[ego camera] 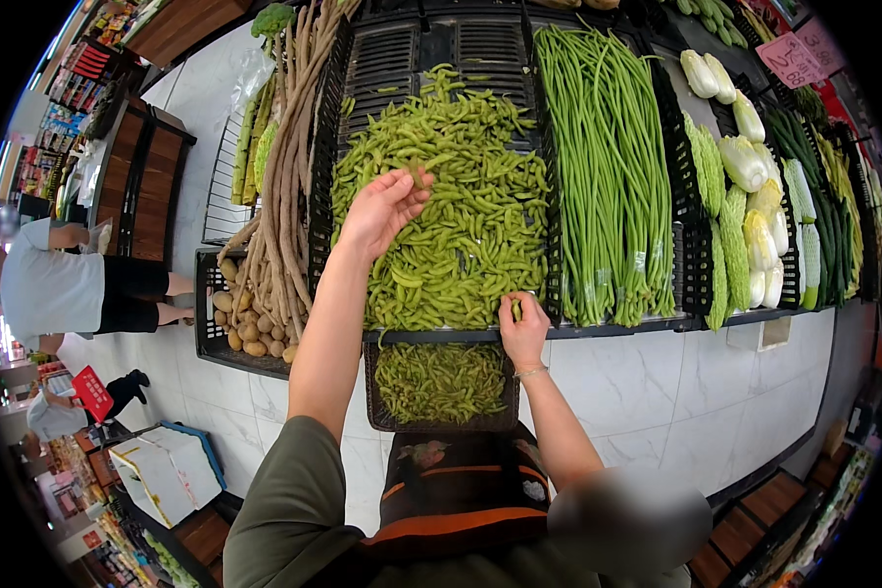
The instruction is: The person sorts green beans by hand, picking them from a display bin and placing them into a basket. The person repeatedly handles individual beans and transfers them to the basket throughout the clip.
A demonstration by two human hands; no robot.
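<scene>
Green edamame pods point(441, 250) lie heaped over a black slatted display bin point(382, 51). My left hand point(382, 213), above the left side of the heap, pinches a brownish pod point(416, 175) between thumb and fingertips. At the bin's front right corner, my right hand point(527, 334) is curled around what looks like one or more green pods point(516, 310); the fingers partly hide them. Below the front edge, close to my body, a dark crate point(511, 411) holds more pods point(441, 382), many of them browner than those above.
Yard-long beans point(610, 176) fill the section on the right, with bitter melons point(735, 250) and small cabbages point(744, 163) beyond. Long brown yams point(279, 176) and a crate of potatoes point(253, 327) flank the left. People point(59, 275) stand in the left aisle near a white foam box point(165, 474).
</scene>
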